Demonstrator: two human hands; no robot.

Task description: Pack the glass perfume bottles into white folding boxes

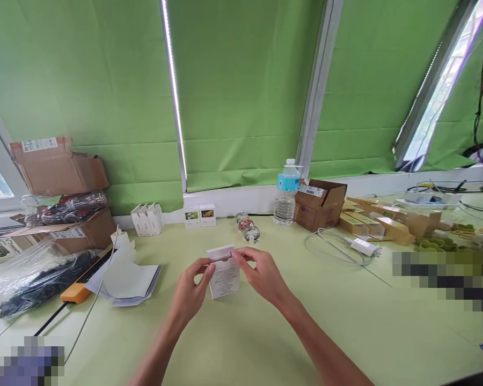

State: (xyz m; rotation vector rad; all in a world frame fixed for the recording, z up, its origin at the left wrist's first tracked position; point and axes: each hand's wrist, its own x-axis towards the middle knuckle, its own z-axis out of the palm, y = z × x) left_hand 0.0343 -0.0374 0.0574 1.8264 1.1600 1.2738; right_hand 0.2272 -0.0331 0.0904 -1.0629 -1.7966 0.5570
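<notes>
A small white box [225, 280] with fine printed text on its front stands on the pale green table [233, 343], its top flap raised. My left hand [192, 289] pinches the flap area at the box's upper left corner. At the upper right, my right hand [261, 273] has thumb and index finger closed on the same flap edge. Behind the box lies a clear, shiny wrapped item [248, 227] with red parts.
White boxes [147, 220] and two picture boxes [200, 215] stand at the back. A water bottle [286, 193], brown carton [321, 205] and charger [365, 247] are to the right. Papers [131, 281] and a power strip [80, 289] lie left. Someone's hand shows far right.
</notes>
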